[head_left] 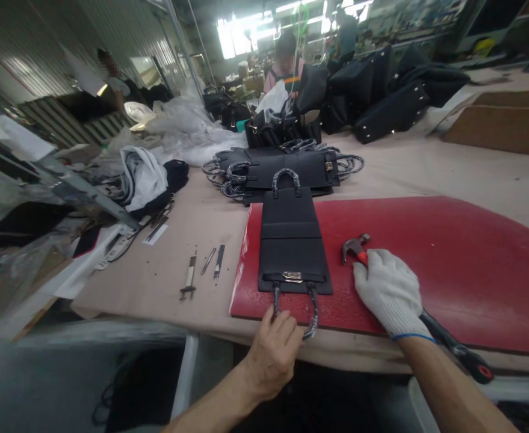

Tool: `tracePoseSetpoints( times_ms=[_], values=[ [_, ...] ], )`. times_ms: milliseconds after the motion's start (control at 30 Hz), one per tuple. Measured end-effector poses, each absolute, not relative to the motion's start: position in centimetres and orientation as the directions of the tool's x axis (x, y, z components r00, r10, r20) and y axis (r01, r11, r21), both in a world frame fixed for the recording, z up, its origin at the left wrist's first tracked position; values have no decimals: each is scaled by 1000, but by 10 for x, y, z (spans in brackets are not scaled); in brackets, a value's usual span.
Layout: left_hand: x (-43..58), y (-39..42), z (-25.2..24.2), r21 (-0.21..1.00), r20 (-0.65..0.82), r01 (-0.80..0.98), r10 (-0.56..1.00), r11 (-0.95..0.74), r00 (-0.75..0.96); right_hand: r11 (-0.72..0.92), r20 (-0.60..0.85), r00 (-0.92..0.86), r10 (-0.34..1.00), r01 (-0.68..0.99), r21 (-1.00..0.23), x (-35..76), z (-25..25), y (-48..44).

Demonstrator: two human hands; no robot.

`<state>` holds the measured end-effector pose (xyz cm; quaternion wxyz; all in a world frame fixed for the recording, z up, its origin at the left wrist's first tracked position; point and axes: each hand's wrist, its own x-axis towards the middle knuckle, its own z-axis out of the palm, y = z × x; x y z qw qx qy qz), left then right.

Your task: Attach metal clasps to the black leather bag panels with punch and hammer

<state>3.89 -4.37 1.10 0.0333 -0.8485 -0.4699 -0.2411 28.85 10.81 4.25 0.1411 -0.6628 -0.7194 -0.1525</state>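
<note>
A flat black leather bag piece with a handle at each end and a metal clasp lies on a red mat. My bare left hand is closed on the bag's near handle at the table's front edge. My right hand, in a white glove, rests on a hammer with a red and black grip that lies on the mat to the right of the bag; its fingers curl over the shaft.
Small metal tools lie on the beige table to the left of the mat. A stack of similar black bag pieces sits behind. Cloth, plastic wrap and clutter fill the left side. Other people sit at the far end among black bags.
</note>
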Motion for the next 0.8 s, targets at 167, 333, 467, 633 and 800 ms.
tracePoseSetpoints(
  times_ms=[167,333,467,633,800],
  values=[
    [61,-56,6,204,426,838,816,-506,389,82,416,-107,903,994,77,288,42,109],
    [70,-65,4,261,390,827,839,-497,381,91,401,-110,910,994,65,287,44,109],
    [68,-65,9,269,385,829,843,-491,374,113,427,-102,898,994,-1,288,51,108],
    [66,-62,17,190,430,807,787,-559,443,235,602,-151,784,970,-63,268,60,101],
    [61,-56,13,150,408,795,770,-587,491,598,535,-452,713,792,-127,224,46,90]
  ],
)
